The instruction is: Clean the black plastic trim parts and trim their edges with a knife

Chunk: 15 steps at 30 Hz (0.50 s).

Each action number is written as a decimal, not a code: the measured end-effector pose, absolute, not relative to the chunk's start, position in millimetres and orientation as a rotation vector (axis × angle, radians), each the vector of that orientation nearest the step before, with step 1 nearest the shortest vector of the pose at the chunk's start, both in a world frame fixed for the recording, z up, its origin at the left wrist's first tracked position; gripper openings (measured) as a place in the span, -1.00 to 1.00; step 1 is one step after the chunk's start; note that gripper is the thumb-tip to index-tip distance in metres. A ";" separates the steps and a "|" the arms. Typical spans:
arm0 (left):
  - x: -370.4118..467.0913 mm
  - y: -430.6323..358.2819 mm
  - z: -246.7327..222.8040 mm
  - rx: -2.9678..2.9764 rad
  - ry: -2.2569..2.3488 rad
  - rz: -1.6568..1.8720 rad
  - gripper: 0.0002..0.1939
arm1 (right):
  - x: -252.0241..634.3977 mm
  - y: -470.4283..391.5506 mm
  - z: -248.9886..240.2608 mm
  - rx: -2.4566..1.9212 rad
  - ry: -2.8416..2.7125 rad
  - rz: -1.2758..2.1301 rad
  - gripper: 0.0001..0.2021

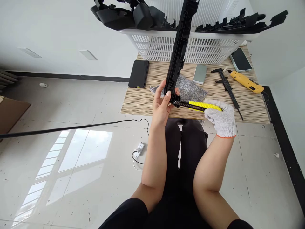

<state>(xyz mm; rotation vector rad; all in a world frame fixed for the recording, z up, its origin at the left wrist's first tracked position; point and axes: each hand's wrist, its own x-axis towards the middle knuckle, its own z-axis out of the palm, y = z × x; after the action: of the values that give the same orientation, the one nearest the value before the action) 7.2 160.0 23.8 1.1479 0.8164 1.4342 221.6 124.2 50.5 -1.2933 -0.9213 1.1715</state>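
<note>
A long black plastic part [179, 47] with ribs and clips along it is gripped near its lower end by my bare left hand [162, 101]. It stands tilted, its top reaching up past the basket. My right hand [220, 116], in a white knit glove with an orange cuff edge, is closed around a yellow-handled utility knife [205, 105]. The knife's dark front end points left and meets the part's lower end; whether the blade cuts into it I cannot tell. Under the part, a grey speckled cloth [190, 89] lies on the wood-striped table [138, 103].
Behind stands a white plastic basket [157, 47] with black parts [119, 17] sticking out over its rim. On the table lie a black tablet [138, 73], a grey-green flat device [200, 74], a black caliper [228, 89], a yellow corded tool [246, 81] and a phone [240, 59].
</note>
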 end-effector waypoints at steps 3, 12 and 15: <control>7.3 160.2 23.5 1.145 0.808 1.432 -0.35 | 221.2 124.4 50.6 -1.289 -0.896 1.121 -0.69; 7.6 161.1 22.4 1.134 0.786 1.444 -0.36 | 218.7 124.6 52.4 -1.316 -0.915 1.148 -0.69; 7.9 160.4 24.1 1.105 0.790 1.450 -0.39 | 218.8 124.5 51.7 -1.322 -0.905 1.129 -0.68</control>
<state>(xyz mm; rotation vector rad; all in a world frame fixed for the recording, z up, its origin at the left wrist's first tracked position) 7.9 160.4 24.1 1.1048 0.7905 1.4497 218.8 124.5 51.7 -1.3218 -0.9052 1.1292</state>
